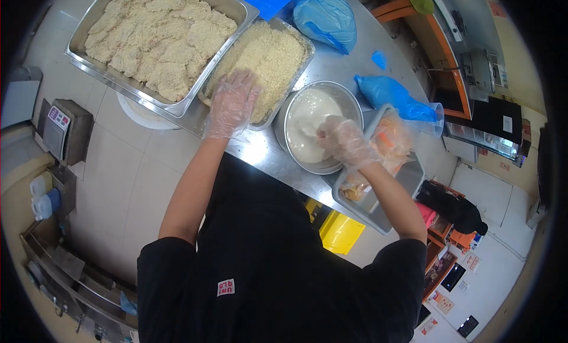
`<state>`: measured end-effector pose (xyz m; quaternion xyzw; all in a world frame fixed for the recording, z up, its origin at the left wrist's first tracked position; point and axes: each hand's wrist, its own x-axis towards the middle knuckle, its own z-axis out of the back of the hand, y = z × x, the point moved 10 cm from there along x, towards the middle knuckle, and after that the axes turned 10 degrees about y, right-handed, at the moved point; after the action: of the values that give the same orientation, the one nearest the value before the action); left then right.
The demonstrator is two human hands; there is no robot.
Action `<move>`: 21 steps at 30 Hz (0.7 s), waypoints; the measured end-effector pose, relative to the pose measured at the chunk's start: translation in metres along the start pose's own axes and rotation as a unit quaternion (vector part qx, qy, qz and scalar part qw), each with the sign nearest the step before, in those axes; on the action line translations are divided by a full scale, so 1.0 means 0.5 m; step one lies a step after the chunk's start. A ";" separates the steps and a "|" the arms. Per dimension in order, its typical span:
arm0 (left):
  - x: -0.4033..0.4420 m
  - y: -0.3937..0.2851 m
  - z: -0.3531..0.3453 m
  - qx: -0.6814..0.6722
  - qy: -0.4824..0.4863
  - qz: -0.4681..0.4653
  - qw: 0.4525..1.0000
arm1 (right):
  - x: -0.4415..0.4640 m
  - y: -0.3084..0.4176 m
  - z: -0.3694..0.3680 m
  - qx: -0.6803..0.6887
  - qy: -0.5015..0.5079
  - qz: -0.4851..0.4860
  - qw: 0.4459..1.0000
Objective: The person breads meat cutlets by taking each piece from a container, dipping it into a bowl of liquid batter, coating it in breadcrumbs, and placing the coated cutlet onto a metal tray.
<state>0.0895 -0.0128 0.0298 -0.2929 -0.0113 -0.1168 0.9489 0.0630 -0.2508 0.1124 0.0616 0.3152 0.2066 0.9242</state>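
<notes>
- Your left fingers (241, 81), gloved and loosely extended, rest on pale crumbs (281, 53) in the shallow tray (290, 87); these should feel light and dry, best scooped from beneath.
- Your right fingers (326, 131) curl at the white batter (307, 109), likely thick and slippery; whether they hold anything is hidden. Steady its bowl (346, 100) by the rim.
- Beside your right hand (349, 143): grey tub (411, 183), bagged food (391, 136) inside.
- Beyond your left fingers: deep pan (121, 82), soft crumb-coated pieces (154, 41).

At the steel table (260, 150), a gloved left hand (235, 101) lies flat on pale crumbs (272, 56) in a tray (289, 91), beside a pan (118, 78) of crumb-coated pieces (160, 38). The gloved right hand (348, 142) curls over white batter (309, 109) in a metal bowl (349, 101), near a grey bin (408, 184).
</notes>
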 end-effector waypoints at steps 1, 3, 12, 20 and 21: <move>0.001 0.000 0.001 -0.001 0.003 0.000 1.000 | -0.014 -0.009 0.030 0.040 0.000 -0.012 0.999; 0.001 -0.001 -0.001 0.003 0.005 0.000 1.000 | -0.043 -0.018 0.086 0.086 -0.006 -0.023 0.996; 0.001 0.002 -0.006 0.022 0.004 -0.001 1.000 | -0.211 0.032 0.302 0.006 -0.085 -0.008 0.996; 0.001 -0.001 -0.002 0.022 0.000 -0.003 1.000 | -0.324 0.079 0.492 0.034 -0.117 -0.076 0.990; 0.000 0.000 -0.002 0.024 -0.001 -0.003 1.000 | -0.334 0.075 0.503 0.057 -0.116 -0.092 0.987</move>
<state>0.0895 -0.0134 0.0290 -0.2706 -0.0161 -0.1191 0.9552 0.0838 -0.2829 0.4142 0.1080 0.2218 0.0940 0.9645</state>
